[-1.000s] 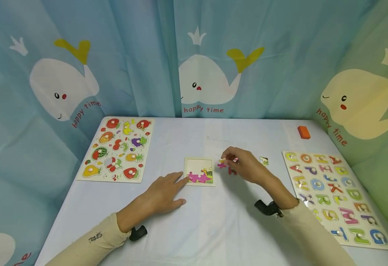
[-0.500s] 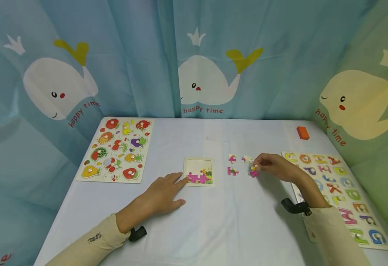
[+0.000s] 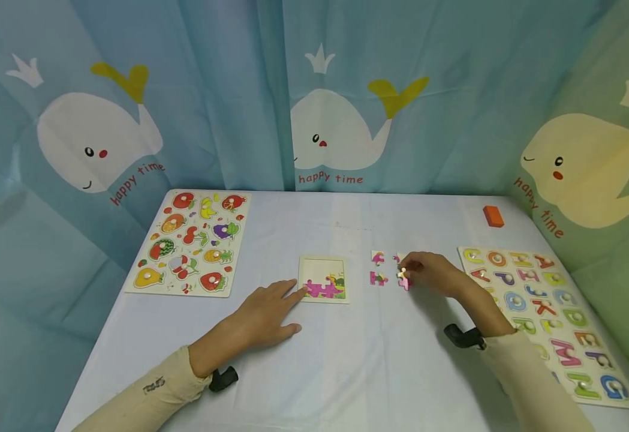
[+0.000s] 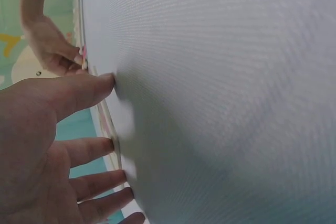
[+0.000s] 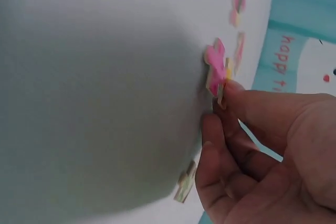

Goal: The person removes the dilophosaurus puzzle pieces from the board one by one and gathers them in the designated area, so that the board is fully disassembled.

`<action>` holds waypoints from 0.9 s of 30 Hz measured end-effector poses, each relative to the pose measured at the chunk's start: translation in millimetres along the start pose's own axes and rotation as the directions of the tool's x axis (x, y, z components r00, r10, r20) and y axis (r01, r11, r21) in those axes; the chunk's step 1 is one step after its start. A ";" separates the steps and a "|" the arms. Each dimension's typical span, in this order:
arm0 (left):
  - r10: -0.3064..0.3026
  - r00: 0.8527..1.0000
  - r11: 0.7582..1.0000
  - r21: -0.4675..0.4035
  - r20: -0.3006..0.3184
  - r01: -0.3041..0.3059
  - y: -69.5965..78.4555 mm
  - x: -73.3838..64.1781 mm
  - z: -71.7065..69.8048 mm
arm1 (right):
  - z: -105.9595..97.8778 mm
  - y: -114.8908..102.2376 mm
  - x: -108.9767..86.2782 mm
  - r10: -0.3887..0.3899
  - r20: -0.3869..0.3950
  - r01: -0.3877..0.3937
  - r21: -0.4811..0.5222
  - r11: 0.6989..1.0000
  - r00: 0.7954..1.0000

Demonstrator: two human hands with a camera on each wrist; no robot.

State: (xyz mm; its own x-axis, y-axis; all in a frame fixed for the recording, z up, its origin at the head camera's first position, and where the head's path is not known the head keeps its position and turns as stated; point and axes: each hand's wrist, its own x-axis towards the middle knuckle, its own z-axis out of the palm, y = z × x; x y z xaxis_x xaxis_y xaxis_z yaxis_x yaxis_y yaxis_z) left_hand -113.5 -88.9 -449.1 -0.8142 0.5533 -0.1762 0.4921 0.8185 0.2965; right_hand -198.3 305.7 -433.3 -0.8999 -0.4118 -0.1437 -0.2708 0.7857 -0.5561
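Note:
My right hand (image 3: 435, 275) pinches a pink and yellow jigsaw piece (image 5: 216, 66) between thumb and fingers, low over the white table. Two loose pink jigsaw pieces, one farther back (image 3: 378, 258) and one nearer (image 3: 378, 279), lie to its left. Another piece (image 3: 397, 258) is partly covered by the right hand. My left hand (image 3: 262, 312) rests on the table with fingers spread, its index fingertip on the lower left corner of a small square puzzle tray (image 3: 322, 264). Joined pink pieces (image 3: 322, 290) fill the tray's lower part; its upper part shows bare board.
A fruit peg board (image 3: 187, 246) lies at the back left. On the right lies an alphabet peg board (image 3: 508, 267), partly under the right forearm. An orange block (image 3: 493, 216) sits at the back right. A whale-print curtain (image 3: 249, 96) hangs behind the table.
My right hand has carried the pinched jigsaw piece from beside the tray to the right, then slightly back left, and the piece has turned. The left hand stays put.

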 end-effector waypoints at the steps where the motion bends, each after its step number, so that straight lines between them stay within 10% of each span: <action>1: 0.001 1.000 1.000 -0.001 0.000 -0.001 0.2 -0.1 -0.1 | 2.5 -1.6 -0.6 -0.006 -0.014 0.005 -0.013 1.000 1.000; 14: 0.008 1.000 1.000 0.004 -0.009 -0.008 -0.3 -1.1 -1.4 | 18.2 -16.1 -1.0 0.063 -0.088 -0.073 -0.111 0.991 0.994; 27: 0.004 1.000 1.000 -0.003 -0.001 -0.004 -0.7 -0.8 0.3 | 60.7 -78.8 17.5 -0.065 -0.125 0.053 -0.097 0.994 0.990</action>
State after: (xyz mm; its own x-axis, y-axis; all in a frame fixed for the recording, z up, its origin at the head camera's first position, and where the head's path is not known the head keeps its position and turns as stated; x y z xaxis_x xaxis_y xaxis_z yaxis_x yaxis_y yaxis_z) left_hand -113.1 -89.9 -449.5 -0.8125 0.5565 -0.1737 0.4945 0.8157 0.3001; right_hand -171.9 208.6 -441.7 -0.9160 -0.4011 -0.0039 -0.3499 0.8037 -0.4814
